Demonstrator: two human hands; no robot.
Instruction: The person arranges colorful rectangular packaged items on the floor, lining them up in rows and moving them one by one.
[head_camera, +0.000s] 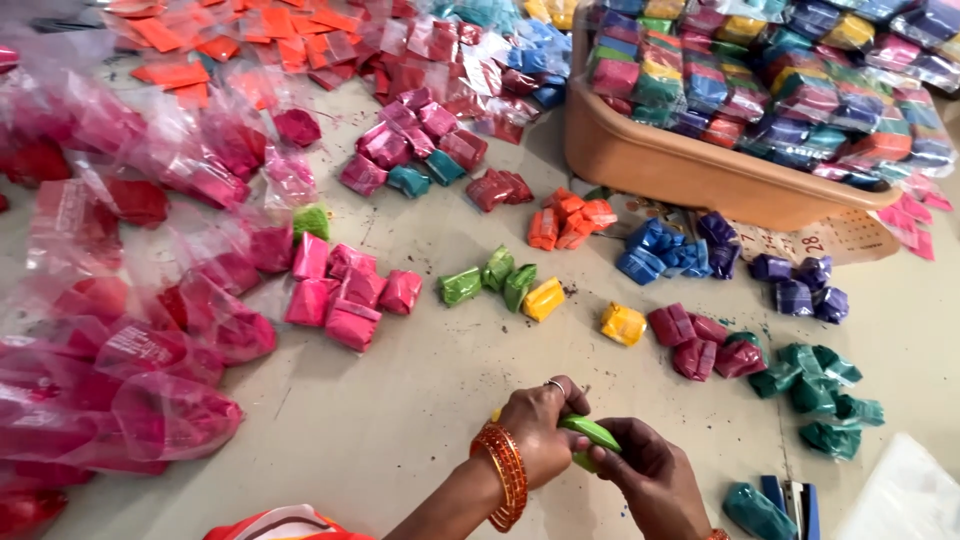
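Note:
My left hand (540, 425), with orange bangles on the wrist and a ring on one finger, and my right hand (650, 480) meet low in the frame. Both grip one small green packet (590, 435) of coloured powder between the fingers, just above the floor. The nearest loose things are a yellow packet (622, 323) and a cluster of dark pink packets (700, 345) beyond my hands. A teal packet (755, 510) and a blue stapler (795, 500) lie just right of my right hand.
Small folded packets lie sorted by colour on the grey floor: pink (345, 295), green (495, 278), orange (570, 222), blue (660, 250), purple (800, 285), teal (815, 390). Larger pink powder bags (130, 370) fill the left. A tan tub (700, 175) holds several mixed packets.

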